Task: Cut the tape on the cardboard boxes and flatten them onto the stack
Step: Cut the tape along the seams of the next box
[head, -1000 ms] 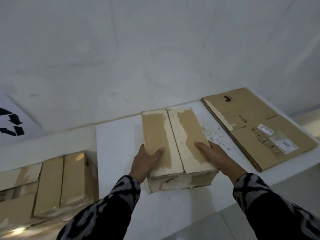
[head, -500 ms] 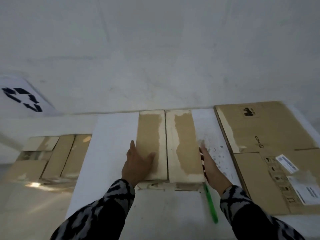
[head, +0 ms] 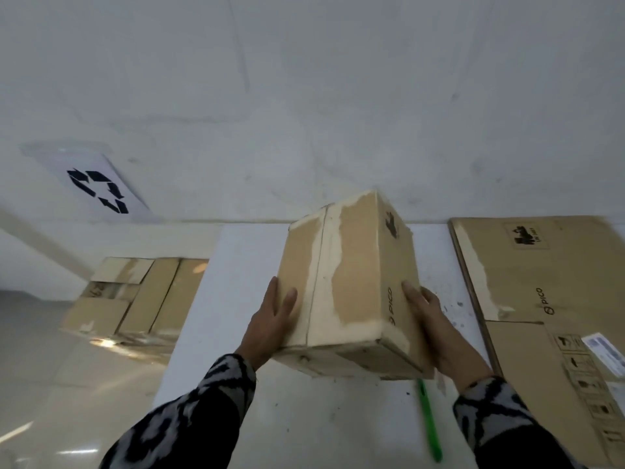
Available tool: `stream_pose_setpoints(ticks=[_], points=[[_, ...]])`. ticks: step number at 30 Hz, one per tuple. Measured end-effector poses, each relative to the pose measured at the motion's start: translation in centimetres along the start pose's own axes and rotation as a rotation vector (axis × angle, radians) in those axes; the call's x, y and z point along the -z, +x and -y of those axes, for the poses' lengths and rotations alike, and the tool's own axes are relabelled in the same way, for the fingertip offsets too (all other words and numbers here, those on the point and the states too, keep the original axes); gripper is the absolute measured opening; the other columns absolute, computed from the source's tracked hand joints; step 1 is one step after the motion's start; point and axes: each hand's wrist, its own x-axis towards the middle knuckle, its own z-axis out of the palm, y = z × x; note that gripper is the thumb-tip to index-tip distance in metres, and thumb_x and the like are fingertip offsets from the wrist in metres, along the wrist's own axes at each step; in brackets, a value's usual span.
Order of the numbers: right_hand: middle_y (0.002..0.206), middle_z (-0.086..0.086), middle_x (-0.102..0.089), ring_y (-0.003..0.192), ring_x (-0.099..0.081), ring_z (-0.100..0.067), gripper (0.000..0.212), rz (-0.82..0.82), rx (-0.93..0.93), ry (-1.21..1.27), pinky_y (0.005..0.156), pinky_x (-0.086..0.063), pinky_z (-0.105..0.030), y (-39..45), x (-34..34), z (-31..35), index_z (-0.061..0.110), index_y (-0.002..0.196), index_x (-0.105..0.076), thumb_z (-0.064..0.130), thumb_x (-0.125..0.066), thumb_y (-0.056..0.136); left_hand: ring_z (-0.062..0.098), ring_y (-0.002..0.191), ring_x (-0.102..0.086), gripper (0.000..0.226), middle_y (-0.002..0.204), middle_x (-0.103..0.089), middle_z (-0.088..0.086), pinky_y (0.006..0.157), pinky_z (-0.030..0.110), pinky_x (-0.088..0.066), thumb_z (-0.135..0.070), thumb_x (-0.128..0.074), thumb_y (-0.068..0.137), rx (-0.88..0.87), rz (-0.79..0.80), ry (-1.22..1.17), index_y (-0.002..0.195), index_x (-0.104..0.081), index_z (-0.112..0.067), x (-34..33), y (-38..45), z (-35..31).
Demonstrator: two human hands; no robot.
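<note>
From the head camera, you hold a closed cardboard box (head: 348, 282) between both hands, lifted off the white table (head: 236, 333) and tilted so that its far end rises toward the wall at twelve o'clock. Its top flaps meet along a centre seam, with pale torn patches where the surface has peeled. The side turned toward three o'clock carries a "PICO" print and a dark handling mark.

Your left hand (head: 270, 319) lies flat against the box's nine o'clock side, fingers straight and pressing, thumb on the top face. Your right hand (head: 429, 316) presses the three o'clock side the same way, fingers extended along the printed panel. Neither hand curls around anything; the box is clamped between two open palms. Both sleeves are patterned in black and grey.

Below the box, at about five o'clock from it, a green cutter (head: 429, 421) lies on the table, just beside your right wrist and apart from it.

At three o'clock, the stack of flattened cardboard (head: 541, 282) rests on the table, its top sheet showing the same print and some labels.

At nine o'clock, on the floor beyond the table edge, more closed boxes (head: 142, 296) sit together. Above them a white sheet with a recycling symbol (head: 98, 191) is on the wall.
</note>
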Motion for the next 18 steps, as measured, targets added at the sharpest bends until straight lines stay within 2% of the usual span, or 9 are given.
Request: stream_pose_setpoints(ticks=[2,4,7,8,10,11,13,16,18], points=[[0.122,-0.015,-0.068,0.111,-0.065,-0.037,0.065,0.044,-0.005,0.065,0.102,-0.047,-0.054,-1.4,0.8,1.8,0.015,0.132,-0.059,0.060,-0.064,0.085,0.015,0.139,-0.035,0.109,0.158,-0.024,-0.011,0.104,0.026,-0.027,-0.092,-0.032,0.071,-0.019,0.108,-0.011,0.157,-0.003,-0.031,-0.8,0.5,-1.1],[0.118,-0.016,-0.070,0.110,-0.065,-0.037,0.052,0.045,0.021,0.042,0.102,-0.047,-0.052,-2.7,1.2,4.1,0.012,0.124,-0.066,0.051,-0.058,0.091,0.012,0.130,-0.039,0.103,0.155,-0.027,-0.009,0.100,0.026,-0.031,-0.084,-0.041,0.079,-0.048,0.208,-0.070,0.157,-0.006,-0.027,-1.7,0.9,-2.3],[0.110,-0.013,-0.073,0.100,-0.071,-0.032,0.049,-0.019,0.119,-0.111,0.083,-0.056,-0.041,-4.6,0.2,7.7,0.013,0.123,-0.064,0.047,-0.064,0.087,0.015,0.134,-0.039,0.106,0.155,-0.027,-0.011,0.107,0.035,-0.036,-0.079,-0.059,0.073,-0.048,0.341,-0.183,0.157,-0.010,-0.035,-1.9,1.7,-2.6],[0.109,-0.011,-0.074,0.097,-0.072,-0.030,0.052,-0.042,0.155,-0.181,0.077,-0.058,-0.039,-4.9,-0.4,8.5,0.014,0.125,-0.062,0.046,-0.068,0.084,0.015,0.134,-0.039,0.100,0.152,-0.028,-0.014,0.109,0.037,-0.036,-0.074,-0.063,0.076,-0.088,0.340,-0.155,0.155,-0.014,-0.039,-1.6,1.7,-2.5],[0.110,-0.007,-0.073,0.095,-0.073,-0.026,0.060,-0.115,0.218,-0.321,0.077,-0.059,-0.040,-4.6,-2.1,9.3,0.021,0.128,-0.058,0.048,-0.076,0.077,0.012,0.125,-0.046,0.068,0.140,-0.040,-0.019,0.104,0.033,-0.042,-0.055,-0.069,0.084,-0.221,0.228,-0.080,0.143,-0.036,-0.045,-0.8,2.2,-1.9],[0.111,-0.003,-0.073,0.094,-0.072,-0.024,0.060,-0.147,0.242,-0.408,0.080,-0.058,-0.041,-4.4,-3.4,9.4,0.025,0.127,-0.057,0.048,-0.078,0.076,0.011,0.119,-0.053,0.051,0.133,-0.050,-0.019,0.099,0.031,-0.047,-0.050,-0.067,0.088,-0.276,0.203,-0.055,0.133,-0.045,-0.046,-0.2,2.5,-1.7],[0.114,0.004,-0.069,0.096,-0.070,-0.020,0.057,-0.225,0.259,-0.562,0.085,-0.057,-0.043,-3.5,-6.4,8.9,0.032,0.126,-0.053,0.049,-0.077,0.078,0.012,0.107,-0.064,0.028,0.119,-0.065,-0.014,0.097,0.038,-0.051,-0.047,-0.054,0.098,-0.233,0.323,-0.057,0.124,-0.055,-0.038,1.2,2.4,-2.0],[0.138,-0.002,-0.055,0.116,-0.060,-0.028,0.081,-0.276,0.222,-0.752,0.098,-0.050,-0.045,-1.5,-11.6,6.8,0.030,0.149,-0.031,0.051,-0.071,0.081,0.018,0.108,-0.063,0.054,0.125,-0.064,-0.007,0.093,0.040,-0.046,-0.061,-0.025,0.101,0.109,0.533,-0.027,0.128,-0.058,-0.029,3.9,2.0,-1.2],[0.151,-0.010,-0.036,0.130,-0.046,-0.037,0.089,-0.334,0.174,-0.867,0.106,-0.042,-0.048,-0.1,-15.0,5.4,0.028,0.155,-0.014,0.052,-0.064,0.085,0.024,0.117,-0.056,0.060,0.133,-0.058,-0.002,0.096,0.039,-0.042,-0.059,-0.018,0.102,0.111,0.464,0.166,0.132,-0.056,-0.023,5.6,2.3,0.2]])
